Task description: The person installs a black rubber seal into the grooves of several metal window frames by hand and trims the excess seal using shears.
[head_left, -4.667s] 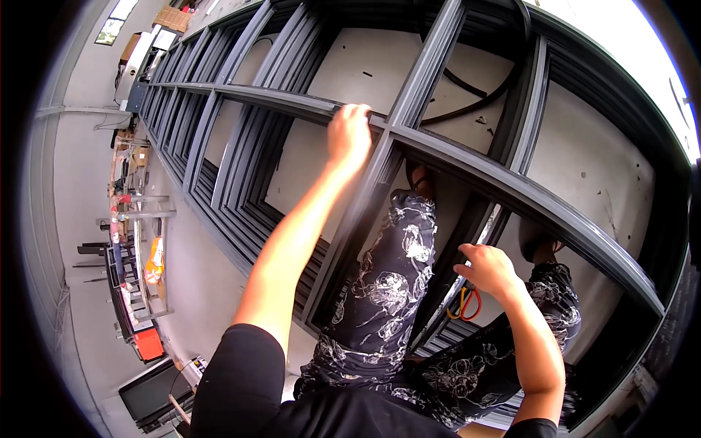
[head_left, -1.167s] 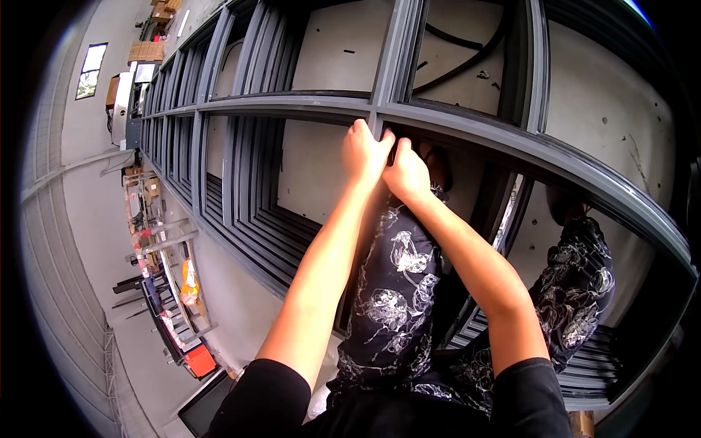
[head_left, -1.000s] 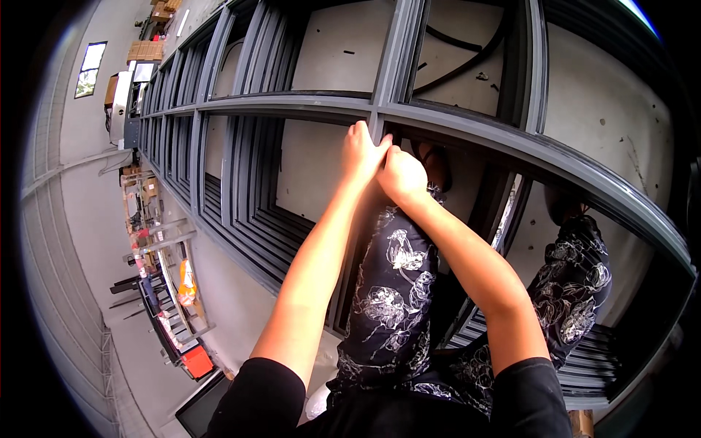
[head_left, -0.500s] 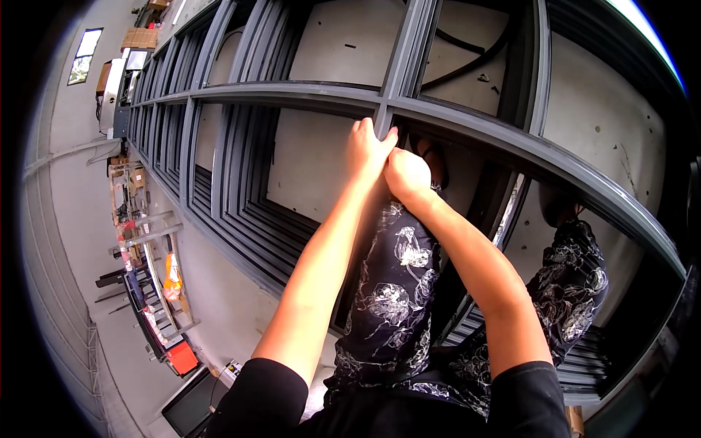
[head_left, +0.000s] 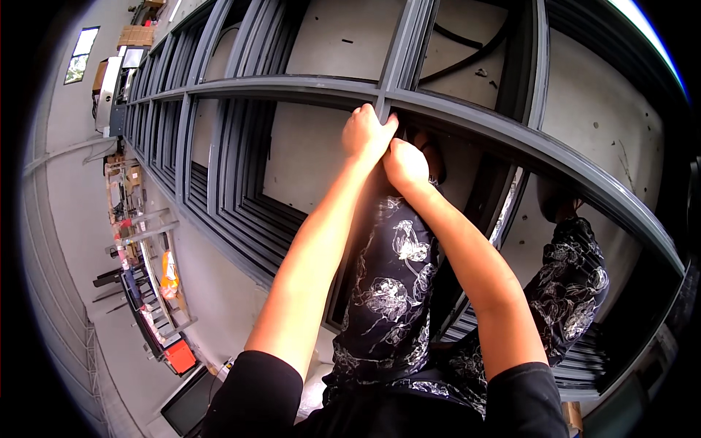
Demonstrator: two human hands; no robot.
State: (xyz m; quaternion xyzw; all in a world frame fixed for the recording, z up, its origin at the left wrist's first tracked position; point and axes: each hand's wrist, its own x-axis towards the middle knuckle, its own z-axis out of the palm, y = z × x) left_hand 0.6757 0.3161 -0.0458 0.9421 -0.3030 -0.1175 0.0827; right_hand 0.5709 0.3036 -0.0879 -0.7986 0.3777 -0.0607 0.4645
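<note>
A large grey metal frame (head_left: 467, 111), divided by crossing bars, lies across the view on a stack of similar frames. My left hand (head_left: 367, 136) is wrapped round a short bar just below a crossing, its thumb along the bar's right side. Right against it and slightly nearer, my right hand (head_left: 407, 166) is closed on the same bar. Its fingertips are hidden behind the hand. Both forearms reach forward over my patterned trouser leg (head_left: 391, 285), which stands inside one opening of the frame.
More nested grey frames (head_left: 234, 153) extend to the far left. Pale floor (head_left: 307, 157) with dark scraps and a curved dark strip (head_left: 475, 62) shows through the openings. At left stand a cluttered rack (head_left: 150, 277) with an orange bag (head_left: 169, 274), a red box (head_left: 179, 356) and a dark screen (head_left: 191, 405).
Both hands keep their hold on the bar. Hands and frame sit slightly higher and further left in the picture, as the whole view has shifted a little.
</note>
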